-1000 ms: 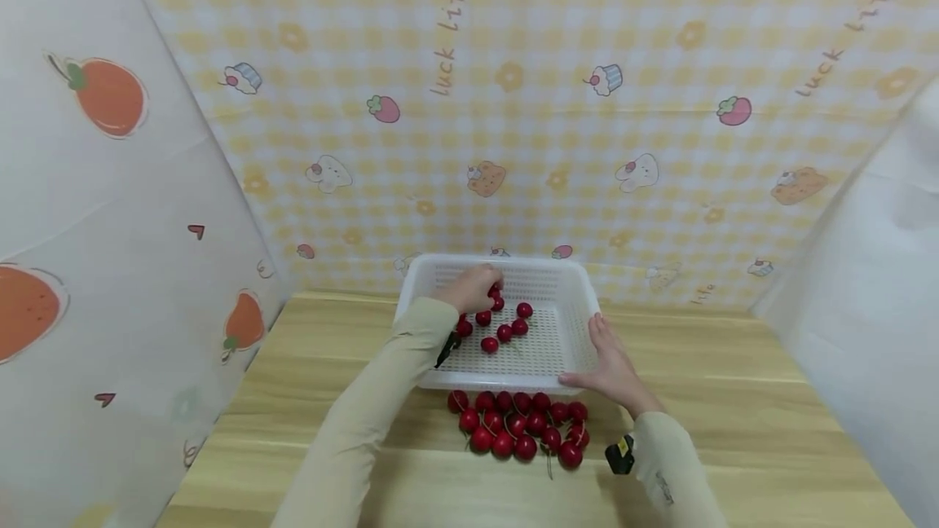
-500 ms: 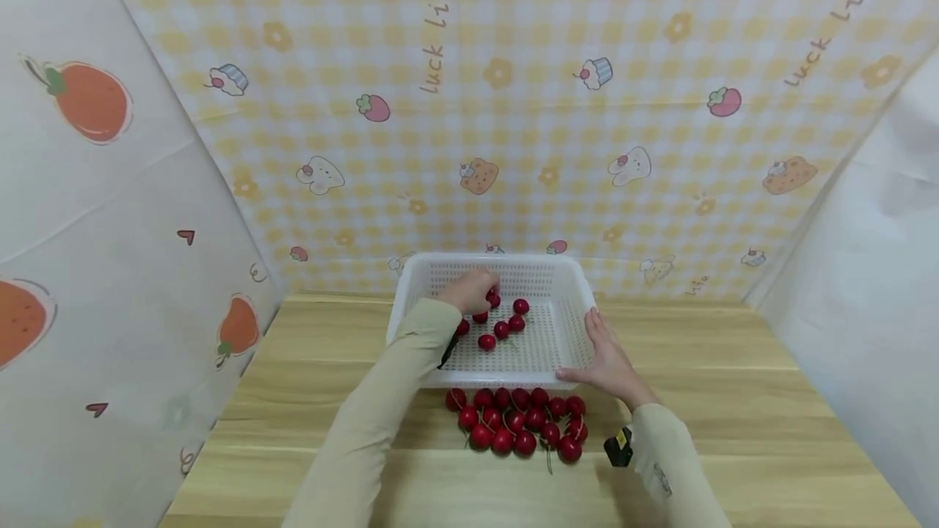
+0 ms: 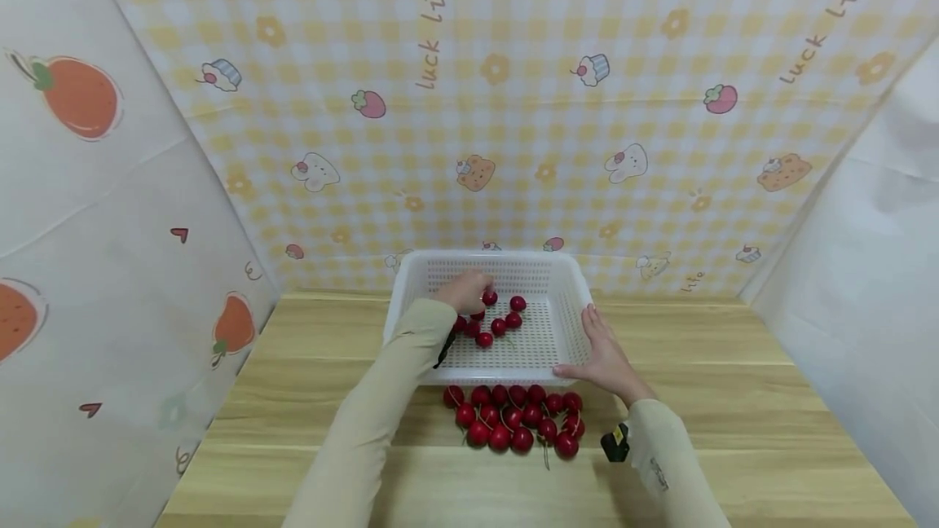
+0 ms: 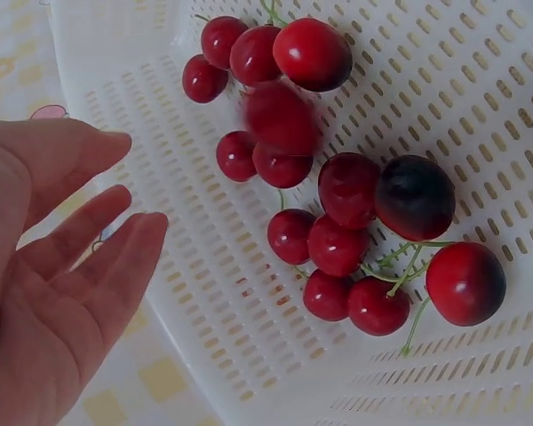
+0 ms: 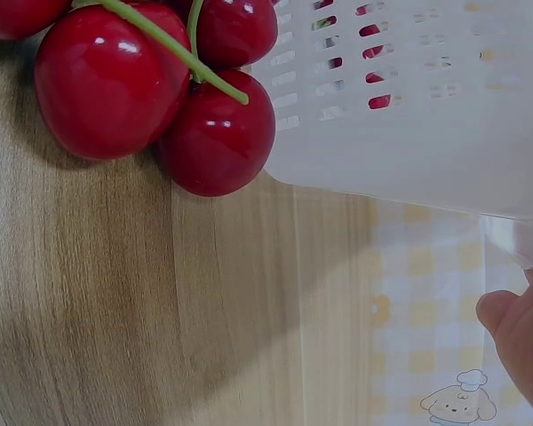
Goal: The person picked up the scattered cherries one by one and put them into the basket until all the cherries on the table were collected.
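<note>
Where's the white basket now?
Head view: the white basket sits lower centre, between the cherries on the table and the checked backdrop, the right hand at its right side.

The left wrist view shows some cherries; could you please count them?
14 cherries: three along the top, one just below left, a blurred one with two beneath, and seven farther down. More may be hidden behind these.

Soft, even light fills the head view, where fine detail looks slightly soft and a faint shadow falls on the counter (image 3: 770, 398) beside the right sleeve (image 3: 678, 463). The left wrist view is dimmer and greyish, one cherry (image 4: 282, 118) smeared by blur. In the right wrist view, small white glints dot glossy cherries (image 5: 111, 84); shadow darkens the wood grain.
</note>
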Available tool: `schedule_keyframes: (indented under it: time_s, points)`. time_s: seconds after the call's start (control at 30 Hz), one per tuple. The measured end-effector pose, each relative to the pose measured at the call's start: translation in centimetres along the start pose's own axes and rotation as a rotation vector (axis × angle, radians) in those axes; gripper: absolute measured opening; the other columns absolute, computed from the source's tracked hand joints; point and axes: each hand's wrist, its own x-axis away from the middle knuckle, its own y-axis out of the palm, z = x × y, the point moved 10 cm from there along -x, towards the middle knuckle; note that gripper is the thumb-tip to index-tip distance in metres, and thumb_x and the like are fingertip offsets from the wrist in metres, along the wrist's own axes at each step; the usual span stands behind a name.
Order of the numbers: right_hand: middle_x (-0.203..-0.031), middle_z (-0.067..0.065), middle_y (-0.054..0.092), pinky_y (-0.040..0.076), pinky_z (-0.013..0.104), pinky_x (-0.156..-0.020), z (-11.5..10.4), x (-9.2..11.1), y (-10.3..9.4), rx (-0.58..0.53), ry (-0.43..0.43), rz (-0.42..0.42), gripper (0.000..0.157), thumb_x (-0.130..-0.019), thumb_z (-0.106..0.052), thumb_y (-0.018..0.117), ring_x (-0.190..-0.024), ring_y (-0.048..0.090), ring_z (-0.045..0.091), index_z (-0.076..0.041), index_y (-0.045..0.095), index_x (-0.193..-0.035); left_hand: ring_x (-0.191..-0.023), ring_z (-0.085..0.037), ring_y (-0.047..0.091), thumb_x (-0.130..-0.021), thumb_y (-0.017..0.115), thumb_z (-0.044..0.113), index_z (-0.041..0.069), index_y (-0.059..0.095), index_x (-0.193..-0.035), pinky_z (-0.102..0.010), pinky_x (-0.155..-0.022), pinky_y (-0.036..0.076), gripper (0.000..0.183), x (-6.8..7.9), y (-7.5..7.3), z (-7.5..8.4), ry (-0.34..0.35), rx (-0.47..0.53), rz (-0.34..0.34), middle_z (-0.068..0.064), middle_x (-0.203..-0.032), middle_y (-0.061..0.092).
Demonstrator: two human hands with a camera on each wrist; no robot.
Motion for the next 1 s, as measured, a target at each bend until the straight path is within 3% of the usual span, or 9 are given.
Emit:
schedule_keyframes:
  time_s: [0.2,0.47,0.57,0.77,0.9,1.0]
  points:
    - [-0.148,0.026,0.003,0.009,0.060,-0.105,-0.2,0.1,0.0,-0.014,0.007,-0.009,0.119,-0.058,-0.043,0.081,-0.135,0.002,0.041,0.008,0.012,-0.140,-0.085,-0.015,0.052,-0.077,0.062,0.002,0.008,0.063,-0.100,-0.026,-0.072,0.046,0.024,0.6,-0.4,-0.2,0.006,0.029,0.019,-0.004,-0.098,0.060]
    - [-0.148,0.025,0.003,0.009,0.060,-0.105,-0.1,0.0,-0.1,-0.010,0.013,-0.010,0.119,-0.058,-0.044,0.081,-0.135,0.002,0.041,0.008,0.012,-0.141,-0.088,-0.014,0.053,-0.079,0.061,0.007,0.008,0.061,-0.105,-0.024,-0.075,0.046,0.026,3.0,-2.4,1.7,0.106,-0.020,0.062,-0.005,-0.104,0.060]
    - [-0.148,0.024,0.002,0.008,0.061,-0.104,0.0,0.0,0.0,-0.013,0.018,-0.016,0.119,-0.059,-0.045,0.080,-0.135,0.001,0.041,0.007,0.012,-0.141,-0.090,-0.014,0.052,-0.081,0.060,0.010,0.009,0.061,-0.105,-0.025,-0.077,0.046,0.024,4.4,-3.1,2.6,0.147,-0.043,0.080,-0.003,-0.102,0.058]
    - [-0.148,0.024,0.002,0.009,0.061,-0.104,0.0,-0.1,0.0,-0.017,0.018,-0.021,0.119,-0.059,-0.044,0.080,-0.136,0.001,0.040,0.007,0.011,-0.141,-0.092,-0.014,0.056,-0.083,0.060,0.012,0.010,0.060,-0.104,-0.024,-0.079,0.048,0.021,8.1,-4.1,5.5,0.305,-0.095,0.144,-0.003,-0.103,0.059]
    - [-0.148,0.024,0.001,0.008,0.061,-0.104,0.1,-0.1,0.0,-0.016,0.018,-0.019,0.119,-0.059,-0.044,0.081,-0.136,0.000,0.040,0.007,0.011,-0.141,-0.086,-0.013,0.057,-0.083,0.061,0.012,0.009,0.061,-0.103,-0.021,-0.073,0.048,0.020,10.6,-3.6,7.7,0.416,-0.125,0.156,-0.003,-0.099,0.059]
    - [-0.148,0.024,0.002,0.008,0.061,-0.105,0.0,-0.1,0.0,-0.016,0.019,-0.021,0.119,-0.059,-0.044,0.080,-0.136,0.000,0.040,0.007,0.011,-0.141,-0.086,-0.012,0.056,-0.082,0.063,0.014,0.010,0.061,-0.104,-0.019,-0.074,0.048,0.023,12.2,-2.3,8.9,0.461,-0.161,0.137,-0.003,-0.100,0.059]
